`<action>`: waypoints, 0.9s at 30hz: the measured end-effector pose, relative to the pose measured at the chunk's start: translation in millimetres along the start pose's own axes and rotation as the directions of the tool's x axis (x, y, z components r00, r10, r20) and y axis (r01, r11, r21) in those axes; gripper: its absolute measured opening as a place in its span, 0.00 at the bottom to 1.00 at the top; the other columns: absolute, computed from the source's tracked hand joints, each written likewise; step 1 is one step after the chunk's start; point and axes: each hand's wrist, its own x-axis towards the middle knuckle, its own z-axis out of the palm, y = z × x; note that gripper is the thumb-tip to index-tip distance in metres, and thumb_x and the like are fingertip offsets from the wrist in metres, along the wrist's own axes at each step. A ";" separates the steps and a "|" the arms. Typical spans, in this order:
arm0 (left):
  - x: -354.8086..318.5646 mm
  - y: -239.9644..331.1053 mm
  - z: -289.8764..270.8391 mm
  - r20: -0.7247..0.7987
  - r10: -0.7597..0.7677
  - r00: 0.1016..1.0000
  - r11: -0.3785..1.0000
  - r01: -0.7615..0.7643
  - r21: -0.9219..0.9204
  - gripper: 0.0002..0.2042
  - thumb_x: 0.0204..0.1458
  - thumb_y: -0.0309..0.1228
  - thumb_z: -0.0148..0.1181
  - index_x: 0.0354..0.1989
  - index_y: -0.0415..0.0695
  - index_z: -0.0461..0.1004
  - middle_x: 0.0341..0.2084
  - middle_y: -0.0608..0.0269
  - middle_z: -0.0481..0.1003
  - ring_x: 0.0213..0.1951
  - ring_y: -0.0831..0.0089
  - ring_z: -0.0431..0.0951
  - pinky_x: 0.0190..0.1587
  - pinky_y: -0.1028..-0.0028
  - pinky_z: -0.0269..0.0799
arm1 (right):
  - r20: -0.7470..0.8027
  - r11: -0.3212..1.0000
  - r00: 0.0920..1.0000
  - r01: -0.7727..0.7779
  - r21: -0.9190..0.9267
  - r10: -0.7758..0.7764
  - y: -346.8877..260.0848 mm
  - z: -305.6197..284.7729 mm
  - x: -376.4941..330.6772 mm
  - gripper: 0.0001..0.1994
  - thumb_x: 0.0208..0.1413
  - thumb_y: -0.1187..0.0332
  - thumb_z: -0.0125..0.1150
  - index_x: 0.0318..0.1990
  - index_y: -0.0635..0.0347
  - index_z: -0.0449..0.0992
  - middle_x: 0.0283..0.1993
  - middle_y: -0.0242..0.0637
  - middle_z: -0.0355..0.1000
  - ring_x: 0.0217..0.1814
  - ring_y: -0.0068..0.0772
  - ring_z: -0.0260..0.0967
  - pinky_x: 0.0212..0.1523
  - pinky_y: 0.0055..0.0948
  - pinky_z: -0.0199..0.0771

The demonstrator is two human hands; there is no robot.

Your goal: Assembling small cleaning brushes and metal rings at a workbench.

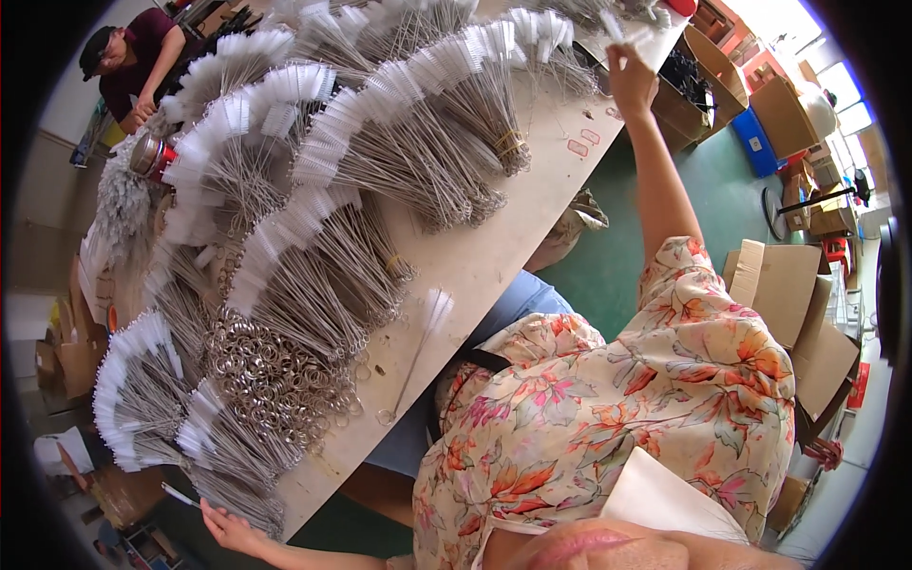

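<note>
At the lower left, my left hand (231, 528) is beside the looped ends of a brush bundle (249, 502) at the table's corner. Its fingers look loosely stretched out. A slim pale stick (180, 495) ends at the fingertips, and I cannot tell whether they grip it. My right hand (632, 80) is raised at the far right end of the table, its fingers pinched on a white-bristled wire brush (614, 27). One single brush (425, 340) lies apart near the table's front edge. A heap of metal split rings (271, 380) sits among the bundles.
Rows of wire-brush bundles (399, 142) cover much of the pale table (408, 256). A red-banded tin (152, 157) stands at the left. Another person (142, 62) works at the far left. Open cardboard boxes (793, 313) and a blue bin (755, 141) stand on the right.
</note>
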 end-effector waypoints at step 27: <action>-167.9 85.9 155.0 0.542 0.633 0.552 0.755 -0.285 -0.591 0.11 0.52 0.20 0.52 0.44 0.36 0.67 0.32 0.61 0.70 0.30 0.75 0.74 0.31 0.79 0.72 | 0.248 -0.192 0.284 -0.921 0.338 -0.926 -332.6 -165.3 -237.1 0.22 0.47 0.72 0.60 0.51 0.58 0.63 0.51 0.34 0.62 0.57 0.30 0.58 0.56 0.28 0.59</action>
